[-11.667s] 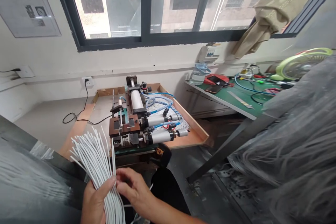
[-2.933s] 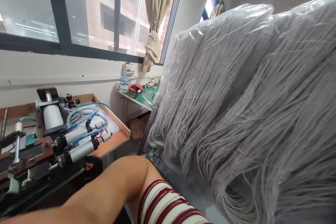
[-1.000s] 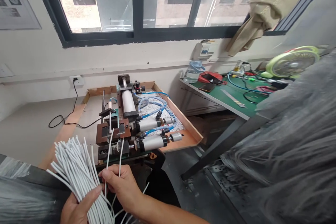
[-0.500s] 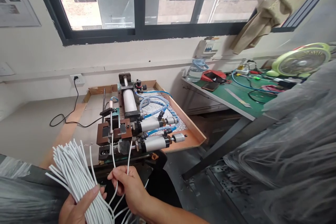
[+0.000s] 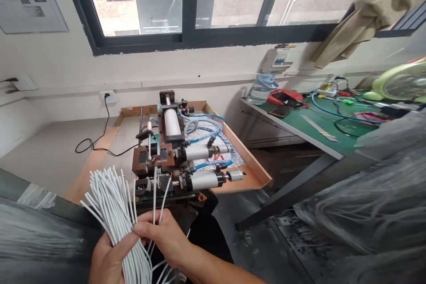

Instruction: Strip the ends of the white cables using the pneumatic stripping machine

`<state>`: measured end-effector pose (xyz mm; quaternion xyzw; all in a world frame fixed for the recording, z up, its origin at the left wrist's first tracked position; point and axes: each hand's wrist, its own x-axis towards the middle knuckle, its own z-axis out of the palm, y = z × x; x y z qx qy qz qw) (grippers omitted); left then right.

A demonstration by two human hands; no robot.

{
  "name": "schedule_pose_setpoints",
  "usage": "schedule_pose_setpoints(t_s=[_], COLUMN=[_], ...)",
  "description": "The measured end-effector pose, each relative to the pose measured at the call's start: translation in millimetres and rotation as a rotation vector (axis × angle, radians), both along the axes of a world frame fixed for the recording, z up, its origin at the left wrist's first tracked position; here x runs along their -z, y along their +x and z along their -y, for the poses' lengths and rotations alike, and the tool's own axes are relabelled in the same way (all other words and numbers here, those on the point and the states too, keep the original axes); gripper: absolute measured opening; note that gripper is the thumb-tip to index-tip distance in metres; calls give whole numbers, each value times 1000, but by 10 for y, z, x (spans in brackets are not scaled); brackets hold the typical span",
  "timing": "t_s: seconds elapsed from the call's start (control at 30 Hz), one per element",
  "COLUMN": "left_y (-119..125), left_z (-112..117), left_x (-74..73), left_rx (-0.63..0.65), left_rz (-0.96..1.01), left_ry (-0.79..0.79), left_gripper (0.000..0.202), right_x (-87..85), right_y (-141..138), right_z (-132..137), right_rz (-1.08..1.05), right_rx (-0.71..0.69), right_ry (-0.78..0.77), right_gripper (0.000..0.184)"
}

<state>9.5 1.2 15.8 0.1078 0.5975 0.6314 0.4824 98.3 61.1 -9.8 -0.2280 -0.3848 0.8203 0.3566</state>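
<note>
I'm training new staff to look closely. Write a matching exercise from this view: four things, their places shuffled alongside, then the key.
Things
1. Thick bundle of white wires
2. Clear bottle with a blue top
3. Beige cloth curtain
4. White printed sheet

Places
A. Hanging at the right of the dark-framed glass window
B. Gripped in the bare left hand
C. On the white wall, left of that window
D. On the green-topped table

Pairs: 1-B, 2-D, 3-A, 4-C
</note>
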Motion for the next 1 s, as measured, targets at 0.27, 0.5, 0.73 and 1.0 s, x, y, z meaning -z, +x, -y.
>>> schedule_pose_setpoints(t_s=[0.27,0.5,0.73,1.0], left_y=[-37,-130,-132,-109], left_z=[-25,-73,-139,-142], left_x=[28,50,-15,9], left_rx=[-27,-93,-95,-65], left_rz=[16,12,17,-8], left_ry=[-33,-48,-61,-67], left_gripper=[25,32,33,29], right_x=[47,56,8,-62], right_y=[24,-41,-71,-89], right_z=[15,-81,-149,-106], right_rz=[38,-26,-81,-50], right_rx=[209,352,317,221], right_ry=[-65,-174,-378,-344], right_gripper=[25,25,20,24])
